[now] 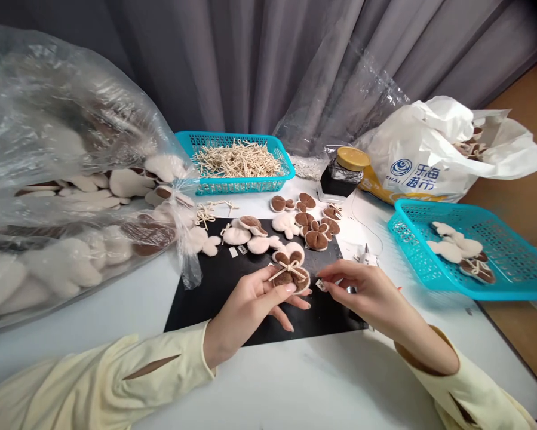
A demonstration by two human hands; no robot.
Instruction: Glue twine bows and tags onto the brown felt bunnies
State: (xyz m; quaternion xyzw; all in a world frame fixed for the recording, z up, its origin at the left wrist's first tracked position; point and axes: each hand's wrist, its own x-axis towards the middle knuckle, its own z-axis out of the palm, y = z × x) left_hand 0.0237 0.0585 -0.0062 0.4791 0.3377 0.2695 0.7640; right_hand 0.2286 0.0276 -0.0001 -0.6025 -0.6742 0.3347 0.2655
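My left hand [261, 298] grips a brown and cream plush bunny-head patch [290, 270] with a cream bow across it, thumb on its front. To its right, my right hand [353, 283] pinches a small white label [321, 285] with dark print between thumb and fingertips, apart from the patch. Both hands are over a black mat [205, 298]. Behind them lie several brown plush pieces [316, 234] and cream plush pieces [259, 243]. Small labels [238, 251] rest on the mat near the cream pieces. A white glue-gun-like tip [367, 255] shows partly behind my right hand.
A blue basket [235, 186] of cream bows stands at the back. At right, another blue basket [456, 285] holds a few plush pieces. A clear bag [84, 239] of plush pieces fills the left. A gold-lidded jar [352, 159] and a white shopping bag [423, 155] stand behind.
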